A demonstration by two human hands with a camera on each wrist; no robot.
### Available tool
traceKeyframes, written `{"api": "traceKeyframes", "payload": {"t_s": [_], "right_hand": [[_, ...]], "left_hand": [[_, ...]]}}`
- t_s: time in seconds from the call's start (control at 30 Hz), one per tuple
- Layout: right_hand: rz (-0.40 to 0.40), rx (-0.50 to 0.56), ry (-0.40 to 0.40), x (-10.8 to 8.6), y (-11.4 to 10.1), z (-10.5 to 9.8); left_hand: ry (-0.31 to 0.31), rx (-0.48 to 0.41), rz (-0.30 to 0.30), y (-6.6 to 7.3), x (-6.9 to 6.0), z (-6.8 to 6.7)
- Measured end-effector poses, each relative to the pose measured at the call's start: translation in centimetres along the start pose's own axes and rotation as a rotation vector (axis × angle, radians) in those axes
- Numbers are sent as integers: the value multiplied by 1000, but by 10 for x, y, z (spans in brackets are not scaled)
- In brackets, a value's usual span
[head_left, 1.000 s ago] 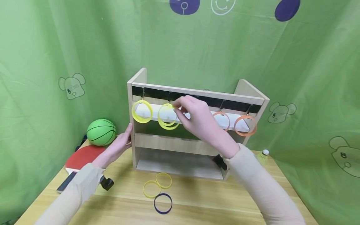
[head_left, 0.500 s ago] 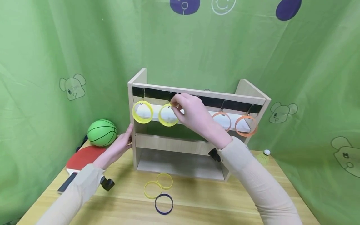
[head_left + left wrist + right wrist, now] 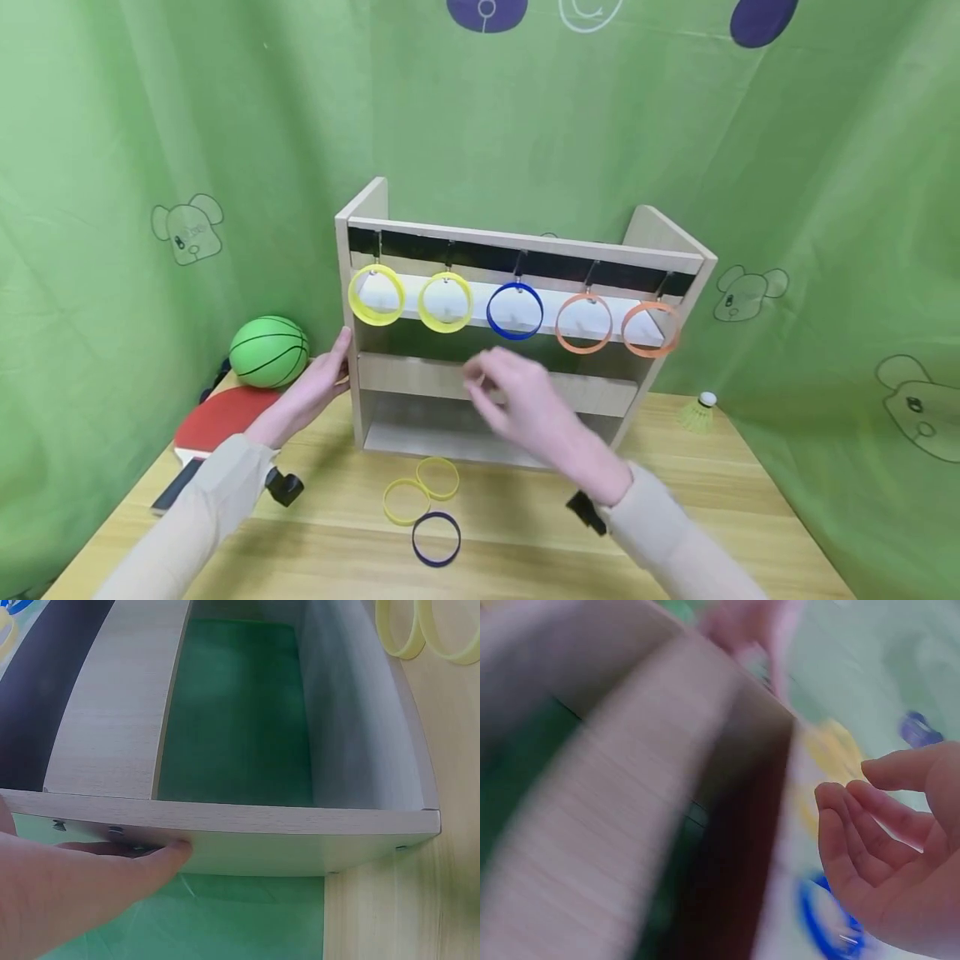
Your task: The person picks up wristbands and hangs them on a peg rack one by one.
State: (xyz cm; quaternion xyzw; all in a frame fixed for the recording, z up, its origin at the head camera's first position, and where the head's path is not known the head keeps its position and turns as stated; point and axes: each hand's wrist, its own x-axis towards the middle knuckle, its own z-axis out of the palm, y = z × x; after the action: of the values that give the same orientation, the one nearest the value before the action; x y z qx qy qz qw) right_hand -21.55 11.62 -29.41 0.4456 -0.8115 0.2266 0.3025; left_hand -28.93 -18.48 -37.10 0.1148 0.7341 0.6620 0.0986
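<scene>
A wooden shelf (image 3: pixel 420 375) stands on the table with rings hanging from hooks along its black strip. From left to right hang yellow rings (image 3: pixel 354 300), a second yellow ring set (image 3: pixel 422 312), a blue ring (image 3: pixel 489 317), an orange ring (image 3: pixel 558 329) and another orange ring (image 3: pixel 626 333). My left hand (image 3: pixel 318 383) rests against the outside of the shelf's left panel (image 3: pixel 247 821). In front of the shelf, below the hooks, my right hand (image 3: pixel 525 404) has loosely bent fingers; the right wrist view shows nothing between its fingertips (image 3: pixel 831 796).
Two yellow wristband-like rings (image 3: pixel 386 507) and a dark blue ring (image 3: pixel 414 542) lie on the table (image 3: pixel 525 542) before the shelf. A green ball (image 3: pixel 270 352) and a red table tennis paddle (image 3: pixel 225 417) are at left. At right stands a shuttlecock (image 3: pixel 699 412).
My right hand has moved down, away from the second hook, and its yellow rings now hang free. The blue ring behind it has come into view. My left hand stays at the panel.
</scene>
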Motion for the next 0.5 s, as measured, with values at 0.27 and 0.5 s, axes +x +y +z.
{"api": "traceKeyframes", "payload": {"t_s": [0.27, 0.5], "right_hand": [[164, 78, -257, -74, 8, 72], [326, 146, -425, -114, 6, 109]], "left_hand": [[1, 2, 6, 3, 1, -1], [-1, 2, -8, 2, 0, 0]]}}
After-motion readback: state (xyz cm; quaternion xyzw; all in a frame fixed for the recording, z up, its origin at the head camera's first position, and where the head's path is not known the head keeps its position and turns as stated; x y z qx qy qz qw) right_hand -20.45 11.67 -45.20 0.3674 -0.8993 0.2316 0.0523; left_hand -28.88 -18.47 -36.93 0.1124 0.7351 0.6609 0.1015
